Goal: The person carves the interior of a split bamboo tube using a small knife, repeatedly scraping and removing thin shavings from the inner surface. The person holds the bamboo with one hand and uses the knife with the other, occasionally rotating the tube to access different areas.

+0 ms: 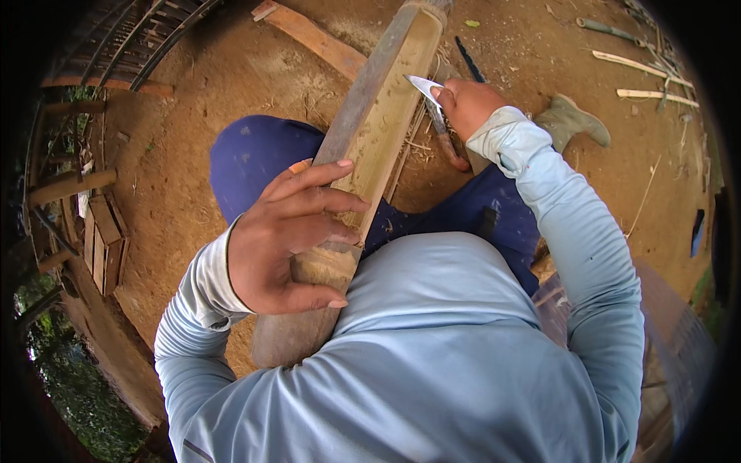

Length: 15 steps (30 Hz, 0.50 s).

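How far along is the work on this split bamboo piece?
Done: the split bamboo already lies open, pale inner face up, with shavings on the dirt beside it. In hand: the left hand grips its near end while the right hand sets the knife on its edge. How much trimming remains cannot be told.

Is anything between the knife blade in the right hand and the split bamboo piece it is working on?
Nothing visible is. The right hand holds the knife with its blade tip at the right edge of the split bamboo. The left hand grips the bamboo lower down, away from the blade.

Boot [573,119], plank [315,37], perhaps bamboo strips [639,65]
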Motion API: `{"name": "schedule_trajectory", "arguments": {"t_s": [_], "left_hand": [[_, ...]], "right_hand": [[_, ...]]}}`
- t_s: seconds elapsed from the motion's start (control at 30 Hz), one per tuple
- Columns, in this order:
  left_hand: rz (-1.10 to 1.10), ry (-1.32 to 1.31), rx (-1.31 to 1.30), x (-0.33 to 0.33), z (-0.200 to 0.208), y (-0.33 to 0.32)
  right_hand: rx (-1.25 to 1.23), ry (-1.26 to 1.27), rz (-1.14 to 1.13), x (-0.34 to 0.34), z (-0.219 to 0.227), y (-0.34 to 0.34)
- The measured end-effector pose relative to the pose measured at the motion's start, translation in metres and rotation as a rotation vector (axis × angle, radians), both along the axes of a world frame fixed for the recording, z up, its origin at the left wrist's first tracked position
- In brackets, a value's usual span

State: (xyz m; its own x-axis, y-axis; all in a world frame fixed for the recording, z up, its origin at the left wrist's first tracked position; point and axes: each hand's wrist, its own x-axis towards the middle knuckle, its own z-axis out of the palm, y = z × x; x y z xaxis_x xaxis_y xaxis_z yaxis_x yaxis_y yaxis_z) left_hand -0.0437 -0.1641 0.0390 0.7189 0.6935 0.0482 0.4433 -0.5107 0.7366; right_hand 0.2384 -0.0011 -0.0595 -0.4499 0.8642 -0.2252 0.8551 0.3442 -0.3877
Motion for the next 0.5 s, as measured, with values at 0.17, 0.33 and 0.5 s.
{"name": "schedule_trajectory", "arguments": {"t_s": [0.17,0.33,0.5], "left_hand": [[0.044,-0.084,-0.026,-0.002,-0.004,-0.001],[0.102,-0.165,-0.065,-0.006,-0.012,-0.006],[0.111,-0.164,-0.053,-0.006,-0.013,-0.008]], "right_hand": [[0.031,0.029,0.035,-0.005,0.005,-0.017],[-0.095,-0.01,0.099,-0.009,0.024,-0.035],[-0.134,0.087,0.199,-0.022,0.035,-0.071]]}}
